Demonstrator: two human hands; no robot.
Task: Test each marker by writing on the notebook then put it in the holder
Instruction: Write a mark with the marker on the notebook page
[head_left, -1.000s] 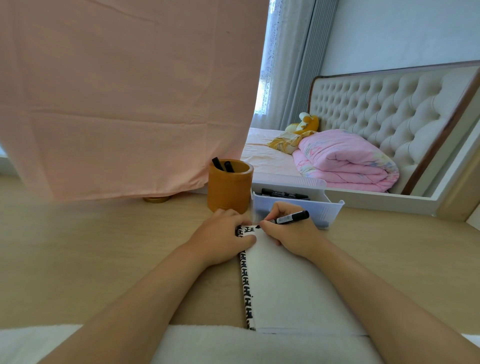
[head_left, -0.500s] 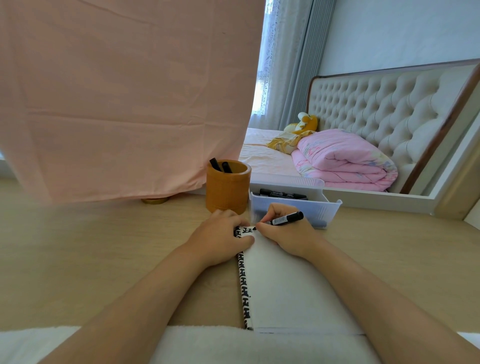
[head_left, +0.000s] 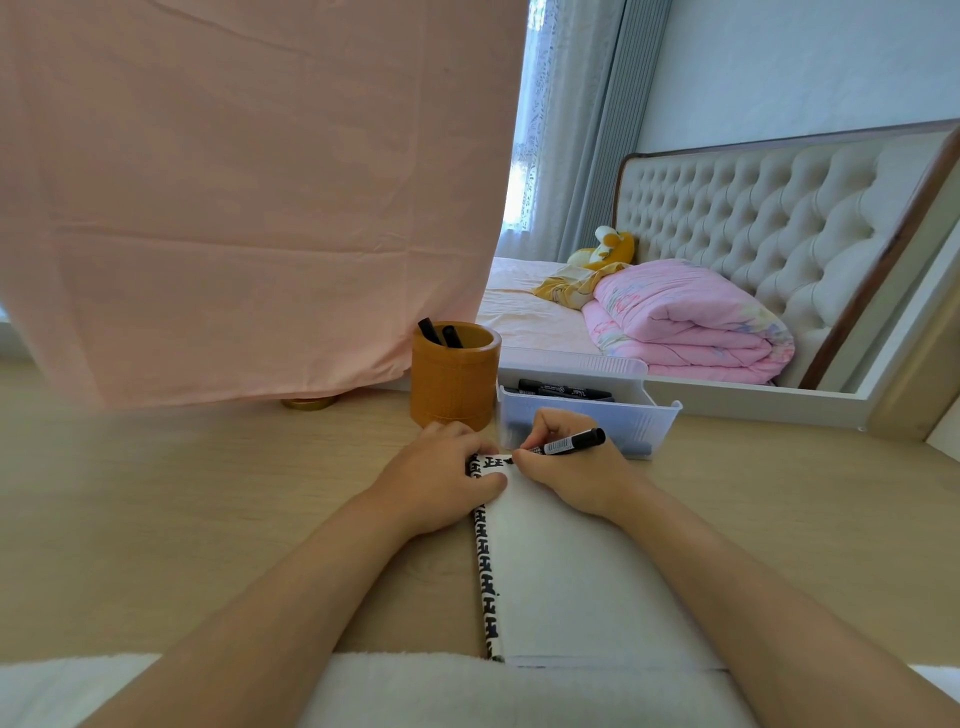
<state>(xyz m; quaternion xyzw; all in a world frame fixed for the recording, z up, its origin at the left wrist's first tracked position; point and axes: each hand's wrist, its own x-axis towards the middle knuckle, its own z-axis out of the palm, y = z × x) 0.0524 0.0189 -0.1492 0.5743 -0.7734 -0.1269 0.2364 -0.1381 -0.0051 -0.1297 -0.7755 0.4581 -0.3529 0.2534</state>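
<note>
- So, right hand (head_left: 571, 483) pinches a marker (head_left: 569, 444), tip at the notebook's (head_left: 561, 571) top edge.
- Left hand (head_left: 436, 483) grips that notebook corner, I think.
- Holder (head_left: 454, 384) stands just behind, two markers (head_left: 441, 335) inside.

The wooden table (head_left: 182, 493) bears a notebook (head_left: 561, 571), orange holder (head_left: 452, 384), clear tray (head_left: 639, 426), gold lid (head_left: 309, 402).

The cup (head_left: 454, 384) and bin (head_left: 587, 421) stand just beside each other straight ahead. A pink cloth (head_left: 234, 208) hangs behind the cup. Bare counter (head_left: 182, 493) lies open on both sides.
</note>
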